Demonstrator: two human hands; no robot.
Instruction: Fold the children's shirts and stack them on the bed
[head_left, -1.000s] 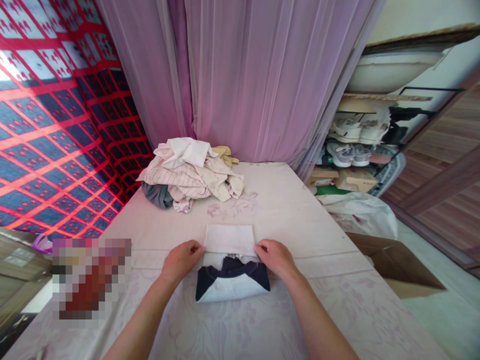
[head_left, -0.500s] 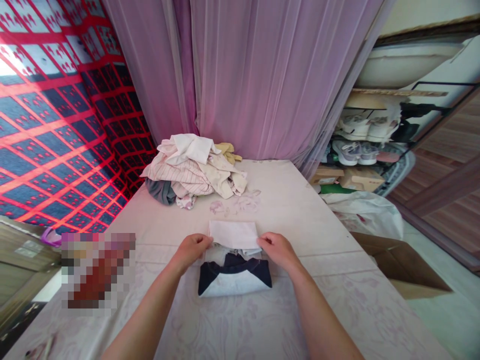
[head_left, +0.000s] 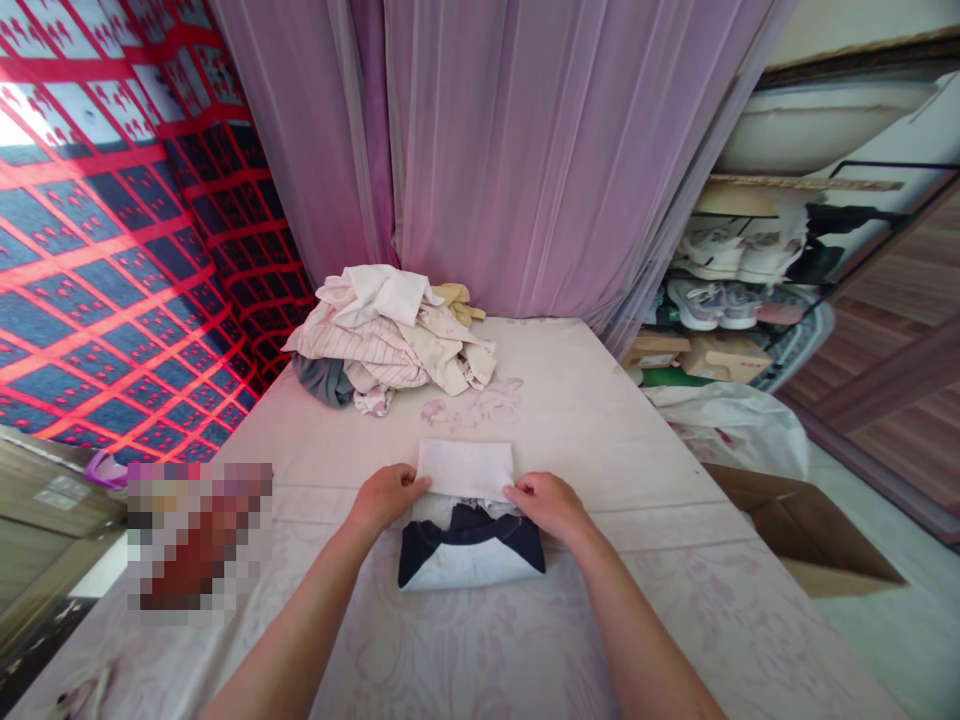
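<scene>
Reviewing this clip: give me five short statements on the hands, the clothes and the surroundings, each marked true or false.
1. The left hand and right hand are at opposite sides of the folded pale panel. True.
2. The heap of clothes lies on the right half of the covered surface. False: the heap of clothes lies toward the far left of the covered surface.
3. The dark-and-white section lies nearer the person than the panel. True.
4. The curtain at the back is green. False: the curtain is purple.
5. A cardboard box is to the right of the surface. True.
</scene>
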